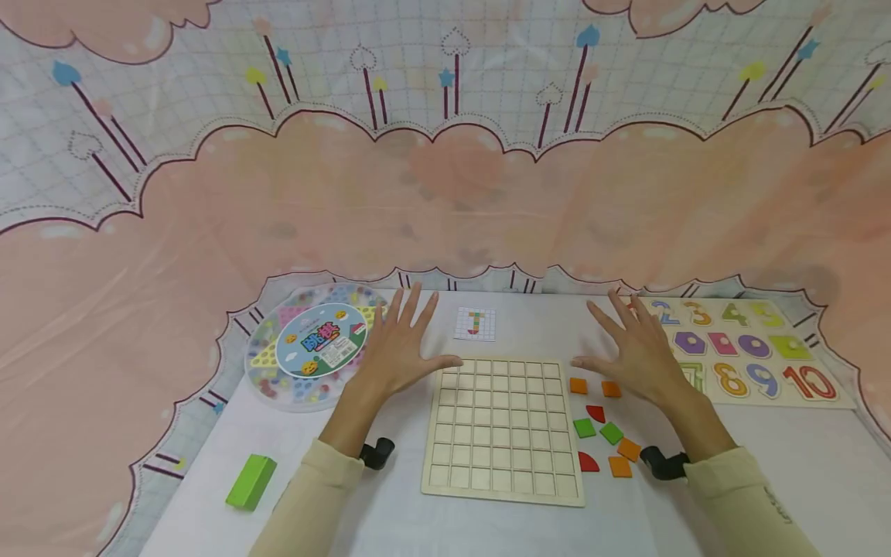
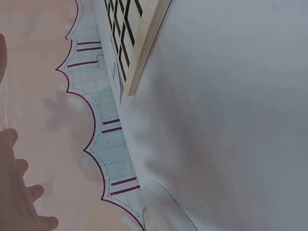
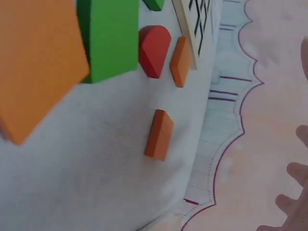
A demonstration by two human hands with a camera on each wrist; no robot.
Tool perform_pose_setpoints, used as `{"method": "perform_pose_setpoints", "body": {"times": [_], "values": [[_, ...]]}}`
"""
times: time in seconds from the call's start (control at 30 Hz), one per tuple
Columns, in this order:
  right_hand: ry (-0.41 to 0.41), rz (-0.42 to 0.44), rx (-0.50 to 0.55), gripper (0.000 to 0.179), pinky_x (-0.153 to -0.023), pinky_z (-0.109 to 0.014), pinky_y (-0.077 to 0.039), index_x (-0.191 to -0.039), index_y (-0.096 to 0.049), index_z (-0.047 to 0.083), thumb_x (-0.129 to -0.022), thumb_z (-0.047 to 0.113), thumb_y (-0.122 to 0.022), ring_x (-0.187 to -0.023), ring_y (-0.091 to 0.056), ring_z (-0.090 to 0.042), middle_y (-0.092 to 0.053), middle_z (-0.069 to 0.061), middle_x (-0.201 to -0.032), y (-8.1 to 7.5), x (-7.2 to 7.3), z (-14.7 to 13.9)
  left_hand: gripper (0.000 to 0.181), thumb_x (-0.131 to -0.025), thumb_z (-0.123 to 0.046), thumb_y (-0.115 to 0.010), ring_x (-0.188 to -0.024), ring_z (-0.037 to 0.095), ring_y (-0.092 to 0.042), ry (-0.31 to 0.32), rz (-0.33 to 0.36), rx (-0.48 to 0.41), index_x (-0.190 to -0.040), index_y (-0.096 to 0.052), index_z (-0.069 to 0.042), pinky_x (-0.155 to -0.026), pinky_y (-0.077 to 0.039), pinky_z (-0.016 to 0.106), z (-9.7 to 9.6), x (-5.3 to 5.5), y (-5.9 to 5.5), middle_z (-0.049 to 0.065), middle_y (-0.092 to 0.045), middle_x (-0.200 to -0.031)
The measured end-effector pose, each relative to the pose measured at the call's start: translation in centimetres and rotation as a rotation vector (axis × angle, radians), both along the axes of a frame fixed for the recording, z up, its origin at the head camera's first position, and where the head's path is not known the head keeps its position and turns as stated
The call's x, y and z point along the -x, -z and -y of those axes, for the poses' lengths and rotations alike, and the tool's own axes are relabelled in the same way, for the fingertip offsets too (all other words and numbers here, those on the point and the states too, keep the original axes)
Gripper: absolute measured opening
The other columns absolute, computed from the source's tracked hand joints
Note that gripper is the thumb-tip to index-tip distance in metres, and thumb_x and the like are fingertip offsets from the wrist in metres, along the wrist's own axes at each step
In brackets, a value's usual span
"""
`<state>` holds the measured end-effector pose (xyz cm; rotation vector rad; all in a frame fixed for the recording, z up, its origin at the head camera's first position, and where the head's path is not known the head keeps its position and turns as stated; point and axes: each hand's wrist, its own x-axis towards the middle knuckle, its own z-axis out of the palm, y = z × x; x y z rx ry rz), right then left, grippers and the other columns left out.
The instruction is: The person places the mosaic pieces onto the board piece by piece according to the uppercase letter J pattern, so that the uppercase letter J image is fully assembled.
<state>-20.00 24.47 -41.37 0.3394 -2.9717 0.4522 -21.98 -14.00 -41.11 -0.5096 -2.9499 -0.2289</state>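
Both hands hover over the table with fingers spread and hold nothing. In the head view the left hand (image 1: 393, 356) is between the round game box (image 1: 285, 391) and the wooden grid board (image 1: 501, 433), its thumb at the board's far left corner. My right hand (image 1: 636, 352) is to the right of the board, overlapping the number puzzle's left side. Beside the board's right edge lie orange squares (image 1: 620, 466), green squares (image 1: 584, 428) and red quarter-round pieces (image 1: 588, 462). Behind the board lies a small pattern card (image 1: 476, 323) showing a coloured figure on a grid.
A wooden number puzzle (image 1: 755, 348) lies at the back right. At the front left is a green block (image 1: 251, 482). A patterned cloth (image 1: 445, 201) hangs behind the white table (image 1: 501, 534). Each wrist carries a black camera, such as the left wrist camera (image 1: 377, 454).
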Motion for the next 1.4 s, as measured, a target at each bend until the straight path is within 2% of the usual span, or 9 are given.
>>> {"method": "perform_pose_setpoints", "body": {"times": [0.13,0.27,0.37,0.47,0.6,0.7,0.83,1.17,1.4], "values": [[-0.026,0.040,-0.013,0.102,-0.120,-0.077,-0.013,-0.163,-0.028,0.022,-0.082,0.069,-0.069,-0.155,-0.014,-0.052,-0.019,-0.021,-0.171,0.6,-0.1,0.1,0.111,-0.081,-0.083,-0.056,-0.162,0.038,-0.004,0.014,0.014,0.006,-0.166,-0.010,-0.028,-0.126,-0.014,0.069,-0.1,-0.7,0.4,0.006,0.000,-0.175],[-0.028,0.120,0.033,0.099,-0.116,-0.076,-0.025,-0.161,-0.033,0.021,-0.082,0.063,-0.074,-0.150,-0.027,-0.052,-0.033,-0.022,-0.165,1.0,-0.3,0.1,0.111,-0.082,-0.081,-0.058,-0.162,0.040,-0.006,0.050,0.045,-0.016,-0.166,-0.009,-0.026,-0.124,-0.017,0.071,-0.1,-1.2,1.1,0.008,-0.002,-0.175],[-0.039,0.219,0.141,0.093,-0.112,-0.073,-0.036,-0.158,-0.039,0.019,-0.083,0.055,-0.079,-0.145,-0.038,-0.048,-0.045,-0.021,-0.158,1.3,-0.3,0.2,0.113,-0.082,-0.077,-0.061,-0.161,0.044,-0.010,0.084,0.101,-0.045,-0.166,-0.008,-0.023,-0.123,-0.020,0.072,0.1,-1.8,1.6,0.011,-0.002,-0.175],[-0.052,0.304,0.230,0.084,-0.108,-0.066,-0.044,-0.153,-0.047,0.016,-0.083,0.050,-0.080,-0.137,-0.048,-0.042,-0.055,-0.018,-0.150,1.7,-0.1,0.2,0.115,-0.082,-0.072,-0.067,-0.159,0.046,-0.013,0.121,0.186,-0.095,-0.166,-0.008,-0.020,-0.122,-0.020,0.073,0.3,-2.4,2.1,0.012,-0.001,-0.175],[-0.061,0.365,0.260,0.067,-0.104,-0.058,-0.051,-0.137,-0.060,0.014,-0.082,0.045,-0.083,-0.127,-0.055,-0.036,-0.064,-0.014,-0.137,2.1,0.2,0.2,0.118,-0.082,-0.064,-0.074,-0.159,0.047,-0.012,0.167,0.308,-0.169,-0.166,-0.007,-0.017,-0.125,-0.019,0.069,0.5,-3.3,2.5,0.014,0.000,-0.175],[-0.075,0.392,0.243,0.054,-0.102,-0.056,-0.052,-0.125,-0.066,0.014,-0.082,0.041,-0.084,-0.121,-0.057,-0.034,-0.068,-0.011,-0.129,2.3,0.4,0.2,0.120,-0.080,-0.062,-0.077,-0.160,0.046,-0.010,0.176,0.398,-0.206,-0.166,-0.005,-0.018,-0.128,-0.018,0.064,0.7,-3.8,2.9,0.011,0.000,-0.175],[-0.098,0.413,0.229,0.043,-0.103,-0.055,-0.053,-0.116,-0.069,0.015,-0.081,0.035,-0.086,-0.116,-0.059,-0.031,-0.070,-0.009,-0.123,2.4,0.6,0.1,0.122,-0.078,-0.062,-0.079,-0.161,0.043,-0.010,0.171,0.477,-0.231,-0.166,-0.006,-0.021,-0.129,-0.018,0.061,0.7,-4.5,3.2,0.005,0.000,-0.176],[-0.144,0.430,0.228,0.034,-0.102,-0.052,-0.054,-0.109,-0.070,0.014,-0.083,0.029,-0.085,-0.105,-0.059,-0.024,-0.070,-0.006,-0.114,2.8,0.9,0.5,0.119,-0.076,-0.058,-0.082,-0.159,0.045,-0.013,0.182,0.535,-0.216,-0.166,-0.015,-0.017,-0.127,-0.017,0.066,1.3,-6.4,3.6,0.001,-0.008,-0.175],[-0.164,0.446,0.211,0.024,-0.095,-0.042,-0.056,-0.103,-0.071,0.016,-0.084,0.022,-0.084,-0.097,-0.057,-0.020,-0.071,-0.003,-0.106,2.9,1.3,0.6,0.118,-0.074,-0.054,-0.085,-0.161,0.041,-0.009,0.202,0.578,-0.194,-0.165,-0.018,-0.018,-0.127,-0.012,0.067,2.1,-7.0,3.3,0.000,-0.011,-0.175]]}}
